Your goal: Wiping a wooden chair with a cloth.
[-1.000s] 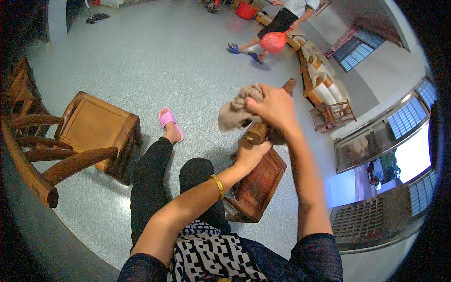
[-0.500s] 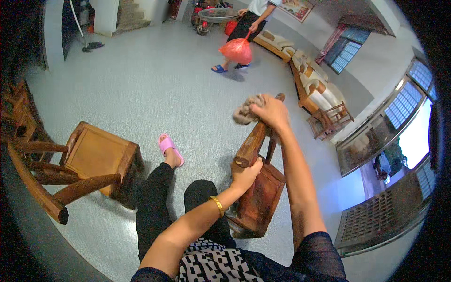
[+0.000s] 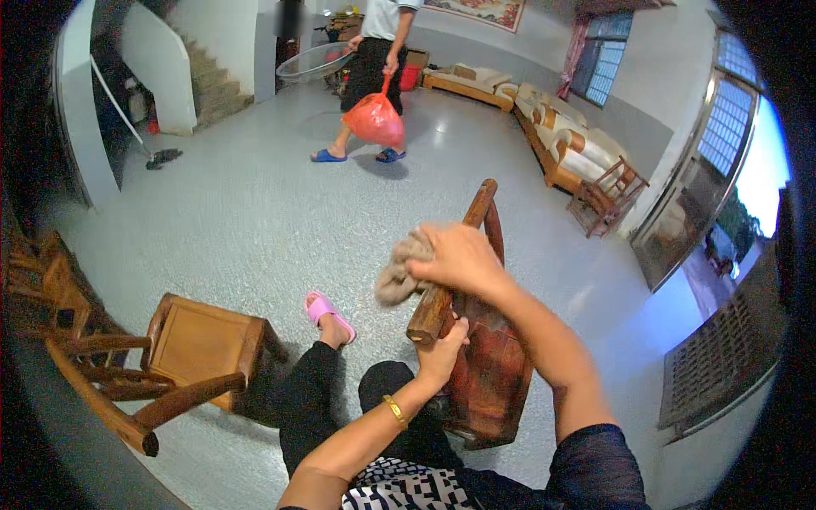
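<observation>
The right hand [image 3: 466,262] had its grip curled round a bunched grey-brown rag [image 3: 403,270], the fingers folded into the cloth and little gap left between them. Hand and rag lay over the thick, log-like top rail [image 3: 432,314] of a reddish-brown wooden chair [image 3: 486,374], the rag's loose folds hanging off to the left of the rail; both were slightly blurred, and whether the cloth pressed on the wood there could not be told. The left hand [image 3: 439,359] had its grip closed about the chair's back just below the near end of that rail, thumb upward, though the exact part held was partly hidden by the fingers. A gold-coloured band [image 3: 394,411] circled the left wrist

The chair stood on the grey floor [image 3: 255,221] right in front of the person, its seat beneath the two arms. To the left stood a lighter wooden chair [image 3: 200,340] with a panelled seat, and between the two chairs the person's foot wore a pink slide sandal [image 3: 327,316]. Farther off, another person [image 3: 374,72] in blue sandals carried a bulging red plastic bag [image 3: 376,119]. A mop [image 3: 163,158] leaned at the far left, and a cushioned wooden sofa [image 3: 561,140] lined the far right wall
</observation>
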Motion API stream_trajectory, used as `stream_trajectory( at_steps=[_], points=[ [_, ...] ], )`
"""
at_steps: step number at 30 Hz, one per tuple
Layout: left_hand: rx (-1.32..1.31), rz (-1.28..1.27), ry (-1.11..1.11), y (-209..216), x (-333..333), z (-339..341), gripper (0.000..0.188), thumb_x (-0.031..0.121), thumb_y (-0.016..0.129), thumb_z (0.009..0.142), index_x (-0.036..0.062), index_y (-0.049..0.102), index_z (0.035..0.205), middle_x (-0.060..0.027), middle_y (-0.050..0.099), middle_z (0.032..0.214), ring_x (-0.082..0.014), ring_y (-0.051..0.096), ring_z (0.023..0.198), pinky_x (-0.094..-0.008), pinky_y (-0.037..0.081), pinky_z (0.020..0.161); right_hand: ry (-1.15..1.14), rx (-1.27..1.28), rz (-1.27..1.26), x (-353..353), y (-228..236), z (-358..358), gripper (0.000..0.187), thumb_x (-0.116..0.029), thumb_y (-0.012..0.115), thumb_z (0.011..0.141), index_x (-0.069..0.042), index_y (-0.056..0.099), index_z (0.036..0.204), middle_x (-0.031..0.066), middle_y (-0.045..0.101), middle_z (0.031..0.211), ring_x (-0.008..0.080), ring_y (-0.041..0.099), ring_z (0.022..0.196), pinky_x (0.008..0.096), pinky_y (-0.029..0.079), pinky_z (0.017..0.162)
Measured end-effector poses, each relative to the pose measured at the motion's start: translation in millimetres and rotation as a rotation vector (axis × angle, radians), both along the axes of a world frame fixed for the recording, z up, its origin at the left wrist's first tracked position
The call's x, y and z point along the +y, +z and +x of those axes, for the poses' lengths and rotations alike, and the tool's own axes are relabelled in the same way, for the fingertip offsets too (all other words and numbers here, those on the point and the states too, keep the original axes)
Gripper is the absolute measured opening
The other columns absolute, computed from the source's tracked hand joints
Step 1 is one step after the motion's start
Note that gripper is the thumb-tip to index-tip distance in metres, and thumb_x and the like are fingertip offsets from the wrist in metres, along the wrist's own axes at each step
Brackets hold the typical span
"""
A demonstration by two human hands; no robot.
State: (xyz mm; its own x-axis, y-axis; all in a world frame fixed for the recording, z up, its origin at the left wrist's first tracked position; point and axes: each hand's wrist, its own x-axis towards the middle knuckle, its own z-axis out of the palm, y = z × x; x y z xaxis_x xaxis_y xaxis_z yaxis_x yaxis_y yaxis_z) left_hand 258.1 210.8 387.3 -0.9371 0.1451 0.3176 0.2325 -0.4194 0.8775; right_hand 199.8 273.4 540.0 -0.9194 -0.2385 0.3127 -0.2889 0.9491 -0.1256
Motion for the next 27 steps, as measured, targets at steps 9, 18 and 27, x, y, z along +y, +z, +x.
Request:
stream_trajectory(
  at_steps=[9,18,27],
  points=[
    [-0.215,0.067,-0.133,-0.7,-9.0,5.4,0.014,0.008,0.061,0.084,0.0044,0.048,0.088,-0.0021,0.054,0.072,-0.0105,0.055,0.061,-0.0265,0.047,0.057,-0.356,0.155,0.066,102.0,-7.5,-123.5,0.034,-0.033,0.068,0.067,-0.009,0.065,0.091,0.0147,0.065,0.090,0.0323,0.063,0.086,0.0424,0.049,0.076],
    [-0.279,0.088,-0.247,3.7,5.1,20.0,0.014,0.006,0.057,0.085,0.0057,0.044,0.090,-0.0050,0.053,0.072,-0.0152,0.055,0.062,-0.0305,0.047,0.060,-0.415,0.095,-0.652,278.9,-70.4,-228.7,0.021,-0.023,0.064,0.068,-0.007,0.066,0.082,0.0109,0.065,0.080,0.0270,0.062,0.073,0.0410,0.049,0.073],
    [-0.261,0.103,-0.175,-9.3,-5.3,3.5,0.012,0.008,0.054,0.088,0.0048,0.043,0.092,-0.0051,0.053,0.073,-0.0147,0.055,0.065,-0.0304,0.048,0.063,0.051,-0.265,-1.202,187.8,-59.5,-125.5,0.022,-0.018,0.062,0.074,-0.009,0.061,0.094,0.0050,0.062,0.085,0.0182,0.059,0.079,0.0351,0.050,0.068]
  ],
)
